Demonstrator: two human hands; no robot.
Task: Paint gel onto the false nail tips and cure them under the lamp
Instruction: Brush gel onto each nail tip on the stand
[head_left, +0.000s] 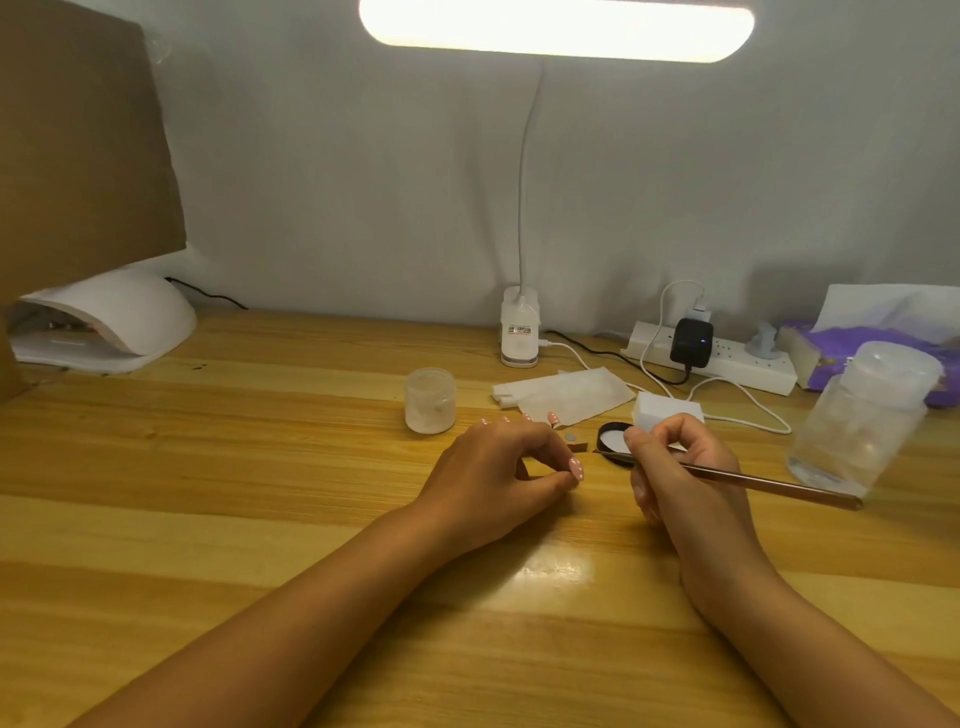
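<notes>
My left hand (493, 467) rests on the wooden desk (260, 467) with its fingers curled. It pinches a small brown holder (575, 443) topped by a grey disc, whose end pokes out past the index finger. My right hand (675, 467) grips a thin brush (753, 480) with a rose-brown handle. The brush's dark tip points left at the holder. A black gel pot (610, 434) with white inside lies just behind the tip. The white curing lamp (119, 322) stands at the far left, apart from both hands. No separate nail tip can be made out on the holder.
A small clear jar (430, 400) stands behind my left hand. White wipes (566, 395) and a white block (667, 408) lie beyond the pot. A large clear bottle (862, 415), power strip (727, 358), purple tissue pack (883, 338), desk lamp base (519, 332) and cardboard (78, 145) ring the desk.
</notes>
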